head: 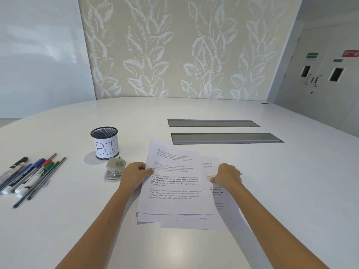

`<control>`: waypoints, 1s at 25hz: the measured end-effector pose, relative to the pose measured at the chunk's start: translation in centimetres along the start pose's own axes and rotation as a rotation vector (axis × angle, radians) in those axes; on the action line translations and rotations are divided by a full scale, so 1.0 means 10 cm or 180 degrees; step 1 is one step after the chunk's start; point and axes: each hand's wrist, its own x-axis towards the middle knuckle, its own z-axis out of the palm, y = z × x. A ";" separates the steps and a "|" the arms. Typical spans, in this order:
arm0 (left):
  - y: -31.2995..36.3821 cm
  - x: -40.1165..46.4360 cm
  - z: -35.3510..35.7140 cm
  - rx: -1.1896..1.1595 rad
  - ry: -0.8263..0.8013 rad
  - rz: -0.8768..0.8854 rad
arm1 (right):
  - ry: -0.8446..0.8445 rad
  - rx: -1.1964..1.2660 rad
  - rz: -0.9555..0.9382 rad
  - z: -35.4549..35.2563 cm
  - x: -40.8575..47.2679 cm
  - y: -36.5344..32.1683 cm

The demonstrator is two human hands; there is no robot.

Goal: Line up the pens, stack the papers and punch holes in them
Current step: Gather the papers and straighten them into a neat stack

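Several printed white papers lie in a loose, uneven stack on the white table in front of me. My left hand grips the stack's left edge, thumb on top. On the right side my right hand pinches the papers, with a sheet sticking out beneath it. A grey hole punch sits just left of my left hand. Several pens and markers lie side by side at the table's left, roughly parallel.
A black mesh cup with a white label reading "BIN" stands behind the hole punch. Two grey cable slots are set into the table beyond the papers. A patterned wall panel rises behind the table's far edge.
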 end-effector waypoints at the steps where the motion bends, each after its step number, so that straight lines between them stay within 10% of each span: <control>1: -0.01 -0.01 0.00 0.0009 0.0014 0.0030 | -0.0020 -0.0059 -0.0030 -0.01 0.02 -0.01; 16: -0.03 -0.19 -0.06 -0.0223 -0.0148 0.0108 | 0.0127 0.1310 -0.0004 -0.19 0.13 0.55; 25: -0.02 -0.19 -0.07 -0.0592 -0.0301 -0.0026 | 0.2478 0.1681 -0.0510 -1.30 0.15 0.69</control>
